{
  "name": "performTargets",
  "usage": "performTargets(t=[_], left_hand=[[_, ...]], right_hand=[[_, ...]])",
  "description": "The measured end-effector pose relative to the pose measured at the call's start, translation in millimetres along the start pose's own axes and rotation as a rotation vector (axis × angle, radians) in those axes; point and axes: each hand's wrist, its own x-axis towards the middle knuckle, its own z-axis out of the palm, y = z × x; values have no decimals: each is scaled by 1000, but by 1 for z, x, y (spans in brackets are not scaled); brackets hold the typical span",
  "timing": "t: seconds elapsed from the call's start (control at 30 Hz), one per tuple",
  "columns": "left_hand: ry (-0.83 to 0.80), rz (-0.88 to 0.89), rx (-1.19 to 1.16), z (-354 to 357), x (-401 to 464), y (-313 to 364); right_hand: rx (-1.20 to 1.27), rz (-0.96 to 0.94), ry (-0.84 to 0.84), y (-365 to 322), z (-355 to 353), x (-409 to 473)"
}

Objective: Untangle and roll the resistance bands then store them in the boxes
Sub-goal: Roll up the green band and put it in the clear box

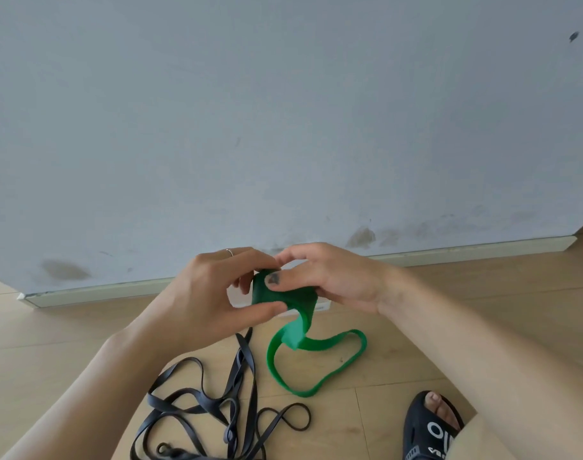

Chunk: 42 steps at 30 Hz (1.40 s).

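Gripping a partly rolled green band [277, 293] from both sides, the left hand [213, 290] and right hand [330, 277] hold it in the air in front of a grey wall [283, 111]. The left fingers [267, 308] curl round the roll's near edge; a thin ring [229, 252] sits on one of them. The right thumb presses on the roll's top, its other fingers curled behind. The band's loose tail hangs down and loops on the wooden floor [449, 327]. Tangled black bands [217, 403] lie on the floor at lower left, just beside the green loop. A black sandal [426, 429] at lower right bears white lettering, cut off and unreadable.
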Motion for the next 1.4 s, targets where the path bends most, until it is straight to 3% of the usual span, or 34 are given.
performTargets(t=[0.17, 0.33, 0.5, 0.73, 0.93, 1.07, 1.17, 1.4], left_hand=[[-46, 77, 60, 8, 5, 9], [-17, 19, -56, 3, -1, 0], [-31, 3, 67, 2, 1, 4], [-16, 25, 21, -2, 1, -2], [68, 2, -107, -6, 5, -5], [70, -34, -166, -3, 2, -4], [55, -56, -192, -2, -1, -5], [-70, 62, 114, 4, -1, 7]], right_hand=[[-128, -26, 119, 2, 13, 3], [-56, 15, -82, -3, 2, -4], [-54, 9, 45, 3, 8, -1], [-237, -48, 47, -2, 4, -6], [-81, -126, 147, -5, -1, -6], [44, 13, -32, 5, 8, 2], [172, -3, -140, 5, 8, 3], [-134, 1, 73, 8, 21, 6]])
